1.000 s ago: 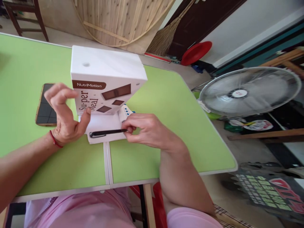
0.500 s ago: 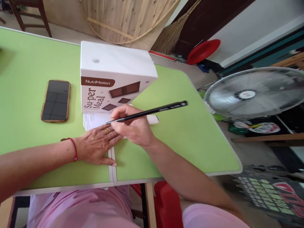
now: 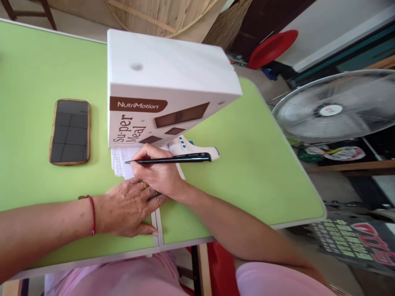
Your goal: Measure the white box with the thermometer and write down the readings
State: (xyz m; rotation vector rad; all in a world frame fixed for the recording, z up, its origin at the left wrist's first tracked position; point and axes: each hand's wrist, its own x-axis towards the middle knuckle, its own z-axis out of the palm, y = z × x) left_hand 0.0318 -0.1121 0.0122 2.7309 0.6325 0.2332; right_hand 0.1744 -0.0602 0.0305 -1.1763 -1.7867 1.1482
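A black pen is pinched in my right hand, its tip at a sheet of paper that carries rows of small handwriting. My left hand lies flat with fingers stretched, its fingertips over the lower edge of the paper and partly under my right hand. The tall white box labelled NutriMotion stands just beyond the paper and hides its far part. A white object with blue dots lies to the right of my right hand, partly covered by the pen and hand.
A phone in a brown-edged case lies left of the box on the green table. Past the table's right edge stands a fan. A red basin-like object is behind it. A red stool shows below the front edge.
The pen has swung flatter and its tip has moved left and onto the paper. My view has shifted, so the box looks larger and nearer.
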